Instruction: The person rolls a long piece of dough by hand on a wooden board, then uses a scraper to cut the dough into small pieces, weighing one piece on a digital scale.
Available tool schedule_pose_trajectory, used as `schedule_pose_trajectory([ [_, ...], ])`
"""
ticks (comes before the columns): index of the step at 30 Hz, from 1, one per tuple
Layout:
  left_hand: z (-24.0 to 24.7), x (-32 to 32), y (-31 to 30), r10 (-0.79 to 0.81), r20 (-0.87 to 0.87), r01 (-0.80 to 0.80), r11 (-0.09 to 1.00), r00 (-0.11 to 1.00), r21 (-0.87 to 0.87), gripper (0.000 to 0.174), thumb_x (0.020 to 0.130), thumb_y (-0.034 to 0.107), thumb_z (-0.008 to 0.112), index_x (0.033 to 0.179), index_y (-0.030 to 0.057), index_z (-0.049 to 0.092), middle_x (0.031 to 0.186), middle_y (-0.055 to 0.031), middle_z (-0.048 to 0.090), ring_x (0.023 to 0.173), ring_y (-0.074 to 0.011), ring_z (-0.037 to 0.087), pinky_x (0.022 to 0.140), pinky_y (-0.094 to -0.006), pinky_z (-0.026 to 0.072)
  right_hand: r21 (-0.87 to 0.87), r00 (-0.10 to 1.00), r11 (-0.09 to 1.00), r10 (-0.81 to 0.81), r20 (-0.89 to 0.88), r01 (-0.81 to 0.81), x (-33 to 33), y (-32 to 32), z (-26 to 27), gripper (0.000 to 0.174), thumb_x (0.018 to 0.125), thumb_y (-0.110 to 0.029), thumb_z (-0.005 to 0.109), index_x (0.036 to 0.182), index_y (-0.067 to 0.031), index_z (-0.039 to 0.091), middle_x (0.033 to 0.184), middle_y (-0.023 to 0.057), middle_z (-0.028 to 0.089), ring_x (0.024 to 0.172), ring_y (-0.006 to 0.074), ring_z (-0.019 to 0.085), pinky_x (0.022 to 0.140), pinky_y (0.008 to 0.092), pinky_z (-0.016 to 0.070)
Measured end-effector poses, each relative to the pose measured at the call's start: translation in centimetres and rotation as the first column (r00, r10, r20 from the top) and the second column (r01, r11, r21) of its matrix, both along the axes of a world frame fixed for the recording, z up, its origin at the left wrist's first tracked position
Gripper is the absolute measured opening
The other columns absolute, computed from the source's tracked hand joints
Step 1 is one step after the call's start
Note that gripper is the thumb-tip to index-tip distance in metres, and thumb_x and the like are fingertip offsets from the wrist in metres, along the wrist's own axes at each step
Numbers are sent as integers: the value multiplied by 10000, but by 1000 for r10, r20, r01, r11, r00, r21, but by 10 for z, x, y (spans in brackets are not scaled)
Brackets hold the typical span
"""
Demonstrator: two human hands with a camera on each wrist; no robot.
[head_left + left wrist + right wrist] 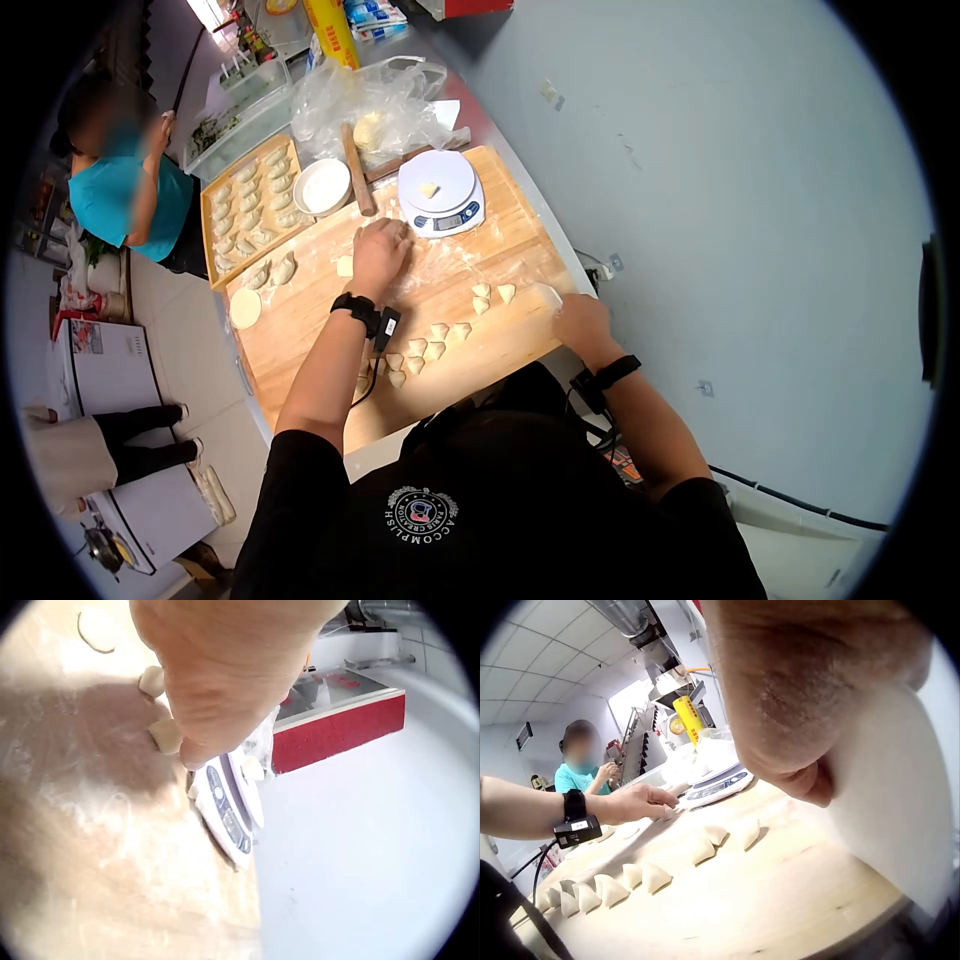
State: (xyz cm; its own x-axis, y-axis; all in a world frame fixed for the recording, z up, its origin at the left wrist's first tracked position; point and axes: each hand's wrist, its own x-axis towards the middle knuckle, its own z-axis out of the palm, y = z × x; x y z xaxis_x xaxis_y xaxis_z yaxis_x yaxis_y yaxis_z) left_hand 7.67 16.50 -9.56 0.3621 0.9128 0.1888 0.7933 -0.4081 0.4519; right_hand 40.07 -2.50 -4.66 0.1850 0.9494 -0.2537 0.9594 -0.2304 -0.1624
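**Right hand gripping a white scraper while left hand bends over dough**

The 2 hands are working well apart above a floured wooden board [300, 345]. The right hand [583, 327] is closing its fingers round a flat white scraper [900, 780] at the board's right edge. In the right wrist view, the scraper's long axis is running down and slightly to the right from the hand; in the head view, its small visible part is slanting from upper left to lower right.

The left hand [380, 257] is hovering low over the board just beside the white scale [447, 175], its fingers bending downward. A small dough piece [166, 735] is lying right by its fingertips; whether the fingers are pinching it, I cannot tell. A second small piece [345, 266] is lying near that hand, on the side away from the scale, and another [429, 190] is sitting on the scale's plate.

Between the 2 hands, 3 dough wedges [481, 305] are clustering nearer the scraper. More wedges are forming a slanting band [416, 365] toward the person. A rolling pin [357, 170] is lying beyond the left hand, its near end pointing toward it.
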Motion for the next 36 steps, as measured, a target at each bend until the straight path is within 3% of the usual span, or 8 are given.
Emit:
schedule_pose_trajectory([
  [4,-20,-8,-8,-1,-105,15,991,994,131,280,865,138,665,1138,82,695,1137,-116,688,1059,-334,635,994,-499,455,-6,999,999,35,15,-35,9,3,-9,182,804,-197,628,836,-48,726,837,174,723,815,373,707,745,462,565],
  [9,-8,-25,-25,232,-276,-209,971,933,112,219,887,122,625,1087,79,706,1082,-120,679,1052,-345,635,1026,-493,438,31,994,995,92,-60,-90,25,15,6,195,826,-205,635,853,-30,716,844,190,713,819,382,699,749,480,557],
  [15,11,7,-3,215,-106,-223,973,971,-60,293,873,97,645,1162,54,673,1168,-156,660,1080,-390,624,980,-425,503,102,973,980,183,-139,-170,44,45,6,163,820,-194,660,840,-39,706,830,177,706,816,373,695,755,486,552],
  [18,17,42,10,176,55,-180,978,983,101,309,849,55,635,1157,48,671,1190,-181,652,1106,-397,613,948,-426,523,38,964,976,219,-151,-215,51,53,-3,148,821,-178,649,840,-42,706,830,176,707,820,371,696,757,488,550],
  [22,20,72,30,60,-23,-56,989,998,139,386,854,8,600,1231,81,641,1329,-212,595,1178,-401,592,986,-443,505,20,956,974,225,-189,-225,53,55,0,148,821,-163,636,848,-36,707,841,176,710,825,374,696,757,488,551],
  [23,9,74,39,40,-29,-32,973,999,227,354,870,3,575,1206,81,656,1260,-202,632,1121,-399,617,948,-450,520,4,957,975,217,-192,-221,53,55,3,148,821,-161,634,849,-34,707,844,176,711,826,375,696,756,487,551],
  [27,25,97,41,59,-76,-53,995,995,80,232,895,60,592,1096,76,705,1029,-157,687,956,-368,663,835,-444,544,61,950,974,225,-219,-217,57,54,1,145,811,-144,632,837,-26,712,851,187,713,825,382,697,751,485,550],
  [36,8,146,-30,-76,94,84,993,993,-86,282,874,63,672,1156,65,690,1071,-131,680,927,-338,678,834,-377,553,89,951,977,212,-225,-196,56,55,4,115,783,-104,636,798,-20,714,824,194,716,800,389,700,727,481,553],
])
